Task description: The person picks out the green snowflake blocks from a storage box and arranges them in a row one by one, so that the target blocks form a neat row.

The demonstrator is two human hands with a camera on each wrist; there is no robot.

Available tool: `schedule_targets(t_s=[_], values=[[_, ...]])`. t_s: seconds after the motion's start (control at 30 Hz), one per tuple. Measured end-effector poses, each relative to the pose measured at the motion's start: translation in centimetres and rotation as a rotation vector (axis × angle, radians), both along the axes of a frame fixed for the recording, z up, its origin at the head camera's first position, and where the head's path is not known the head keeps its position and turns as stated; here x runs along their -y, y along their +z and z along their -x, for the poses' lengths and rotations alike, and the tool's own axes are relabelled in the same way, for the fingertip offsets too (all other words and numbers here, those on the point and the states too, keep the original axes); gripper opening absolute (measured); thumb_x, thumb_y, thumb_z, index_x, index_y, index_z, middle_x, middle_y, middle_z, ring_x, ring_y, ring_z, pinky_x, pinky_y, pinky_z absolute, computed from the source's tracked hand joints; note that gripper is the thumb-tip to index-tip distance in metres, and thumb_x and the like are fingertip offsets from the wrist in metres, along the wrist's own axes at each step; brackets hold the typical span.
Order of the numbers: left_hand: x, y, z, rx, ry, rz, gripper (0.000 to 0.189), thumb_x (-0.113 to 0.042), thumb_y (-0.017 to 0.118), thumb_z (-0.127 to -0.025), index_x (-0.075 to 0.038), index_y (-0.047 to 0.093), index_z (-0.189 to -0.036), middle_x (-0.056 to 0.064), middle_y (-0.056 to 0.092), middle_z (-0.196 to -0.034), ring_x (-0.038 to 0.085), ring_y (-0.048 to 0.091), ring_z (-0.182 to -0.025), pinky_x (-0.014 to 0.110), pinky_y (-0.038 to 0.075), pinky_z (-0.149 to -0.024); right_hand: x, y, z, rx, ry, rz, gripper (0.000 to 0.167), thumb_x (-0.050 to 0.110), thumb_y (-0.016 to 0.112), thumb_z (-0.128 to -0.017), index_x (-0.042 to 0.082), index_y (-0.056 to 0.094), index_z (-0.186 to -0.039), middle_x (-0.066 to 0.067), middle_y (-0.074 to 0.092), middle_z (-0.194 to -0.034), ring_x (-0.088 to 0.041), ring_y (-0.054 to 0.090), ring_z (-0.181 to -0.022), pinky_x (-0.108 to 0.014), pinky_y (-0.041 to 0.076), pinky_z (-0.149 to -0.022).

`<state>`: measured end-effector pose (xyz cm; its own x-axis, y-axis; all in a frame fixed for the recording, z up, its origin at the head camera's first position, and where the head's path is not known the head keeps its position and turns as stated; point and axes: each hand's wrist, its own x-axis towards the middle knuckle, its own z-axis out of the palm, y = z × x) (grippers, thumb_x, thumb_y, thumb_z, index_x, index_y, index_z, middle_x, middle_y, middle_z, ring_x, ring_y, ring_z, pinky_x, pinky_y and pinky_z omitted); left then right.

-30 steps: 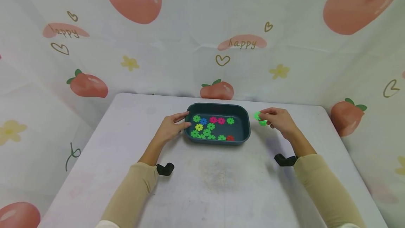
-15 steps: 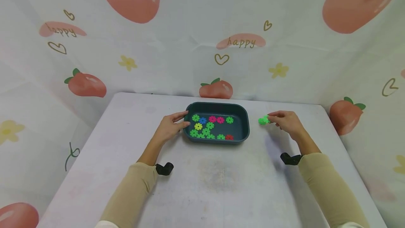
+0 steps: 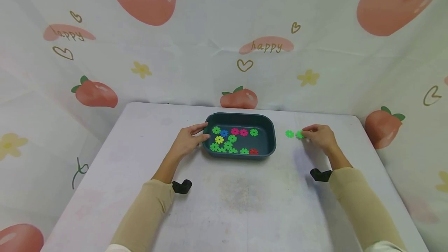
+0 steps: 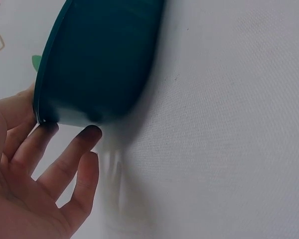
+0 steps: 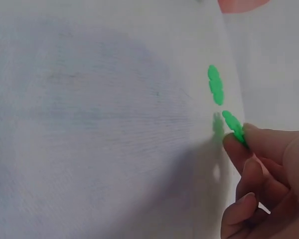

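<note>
Two hands busy. Right hand (image 3: 320, 137) pinches green snowflake disc (image 3: 300, 134), right of frame; second green disc (image 3: 289, 133) just left. Left hand (image 3: 187, 141), fingers spread, holds dark teal tray's (image 3: 264, 141) left rim, mid-frame. Surface (image 3: 280, 205) runs bare toward lower centre.

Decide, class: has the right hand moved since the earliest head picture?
Yes, the right hand has moved right, nearer the right edge of the white table.
</note>
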<state>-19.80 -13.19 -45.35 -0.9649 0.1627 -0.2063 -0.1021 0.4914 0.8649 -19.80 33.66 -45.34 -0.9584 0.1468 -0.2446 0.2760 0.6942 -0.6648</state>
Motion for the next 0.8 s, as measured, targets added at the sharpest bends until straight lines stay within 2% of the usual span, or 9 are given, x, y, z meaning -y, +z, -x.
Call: schedule_targets(t_s=[0.2,0.43,0.63,0.8], values=[[-0.01,-0.02,0.04,0.007,-0.001,-0.015,0.056,-0.037,0.073,-0.095,-0.028,0.056,-0.147,0.003,0.051,-0.157,0.025,0.042,-0.15,0.041,0.056,-0.1,0.34,-0.52,-0.1,-0.023,-0.011,-0.056,0.04,0.032,0.064,-0.099,0.0,0.069,-0.124,-0.021,0.069,-0.117,-0.025,0.058,-0.097,-0.027,0.044,-0.073],[-0.02,0.14,-0.06,-0.003,-0.004,-0.012,0.056,-0.036,0.073,-0.095,-0.027,0.055,-0.148,0.005,0.051,-0.157,0.027,0.04,-0.151,0.045,0.054,-0.104,0.72,-0.69,0.05,-0.041,0.005,-0.097,0.037,0.028,0.063,-0.1,-0.001,0.069,-0.122,-0.025,0.068,-0.123,-0.035,0.059,-0.109,-0.029,0.044,-0.075],[-0.01,0.15,-0.09,-0.009,-0.01,-0.012,0.057,-0.036,0.073,-0.095,-0.026,0.055,-0.148,0.005,0.051,-0.157,0.026,0.039,-0.151,0.046,0.053,-0.106,0.91,-0.73,0.27,-0.034,0.001,-0.115,0.035,0.026,0.063,-0.099,-0.002,0.07,-0.119,-0.025,0.069,-0.122,-0.034,0.059,-0.106,-0.03,0.044,-0.075],[-0.01,0.01,-0.09,-0.007,-0.009,-0.006,0.057,-0.036,0.073,-0.095,-0.026,0.055,-0.148,0.004,0.051,-0.157,0.026,0.039,-0.152,0.046,0.052,-0.107,1.01,-1.0,0.24,-0.049,0.001,-0.14,0.034,0.025,0.063,-0.1,-0.002,0.07,-0.119,-0.025,0.069,-0.121,-0.036,0.06,-0.107,-0.04,0.05,-0.081]])
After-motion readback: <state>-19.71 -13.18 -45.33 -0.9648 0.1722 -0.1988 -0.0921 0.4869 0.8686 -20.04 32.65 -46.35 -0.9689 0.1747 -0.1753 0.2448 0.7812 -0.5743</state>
